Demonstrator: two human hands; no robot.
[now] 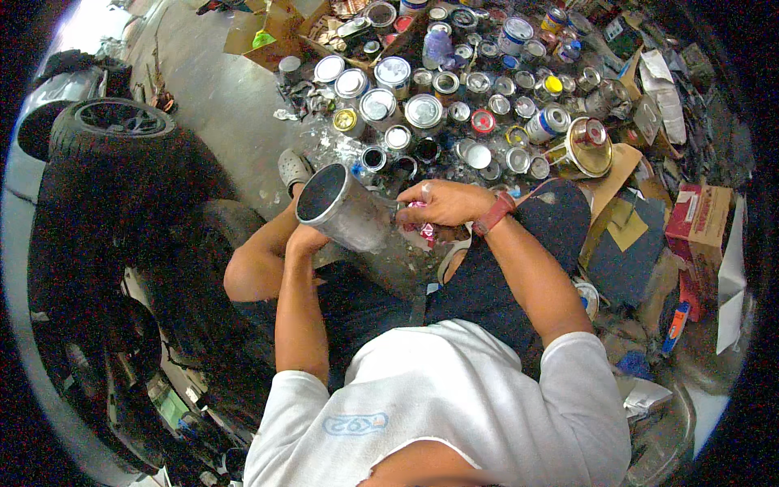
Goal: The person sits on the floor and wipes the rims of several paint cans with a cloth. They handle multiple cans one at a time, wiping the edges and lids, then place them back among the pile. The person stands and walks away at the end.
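A grey metal cup, cylindrical and smeared, is tilted in front of me with its open mouth toward the upper left. My left hand is closed on the cup's underside; the cup hides most of its fingers. At the cup's other end, my right hand is closed around a bunched red-and-white patterned cloth, its fingers against the cup's base. What exactly lies under those fingers is hidden. Just beyond the cup stands a small open can with dark contents.
Many paint cans crowd the floor ahead, with a large gold-lidded tin at their right. A car tyre stands at left. Cardboard boxes and an orange-and-blue cutter lie at right. An open carton sits at the back.
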